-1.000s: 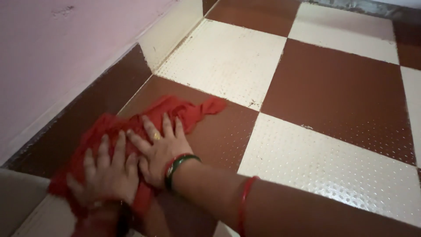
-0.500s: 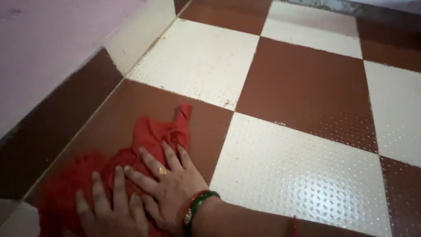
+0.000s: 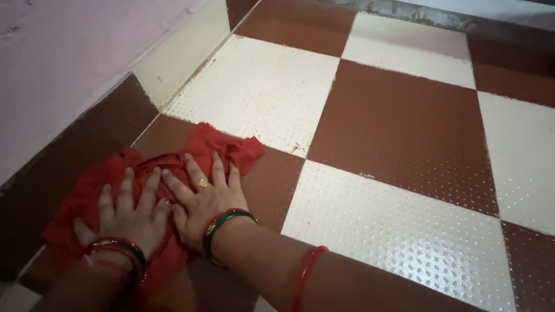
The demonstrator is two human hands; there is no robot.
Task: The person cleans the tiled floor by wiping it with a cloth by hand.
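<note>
Floor (image 3: 404,115) fills most of the frame: big checkerboard tiles, brown & cream, w/ a raised-dot texture that shines at lower right. Pale pink wall (image 3: 69,52) takes the upper left, w/ a tiled skirting (image 3: 173,63) running diagonally along its base, brown then cream.

Red cloth (image 3: 217,147) lies crumpled on a brown tile at lower left, its left side right up against the skirting, its top corner reaching the seam w/ the cream tile above. It's bunched, not spread, likely because both palms press it flat to the tile from above.

Left hand (image 3: 130,216) is flat on the cloth, fingers splayed & pointing up-frame, nothing pinched. Right hand (image 3: 202,199) is also flat & spread, just beside the left, thumb side touching or overlapping it – can't tell which, cloth folds hide the join. Neither grips; both bear down open-palmed.

Edges & room: skirting blocks the left, so no travel that way. Up-frame & to the right the tiles lie bare, wide room.

Small stuff: red & green bangles (image 3: 222,222) at the right wrist, a thin red band (image 3: 306,271) further up that forearm, darker bangles (image 3: 118,248) at the left wrist, a gold ring (image 3: 203,182) on a right finger.
</note>
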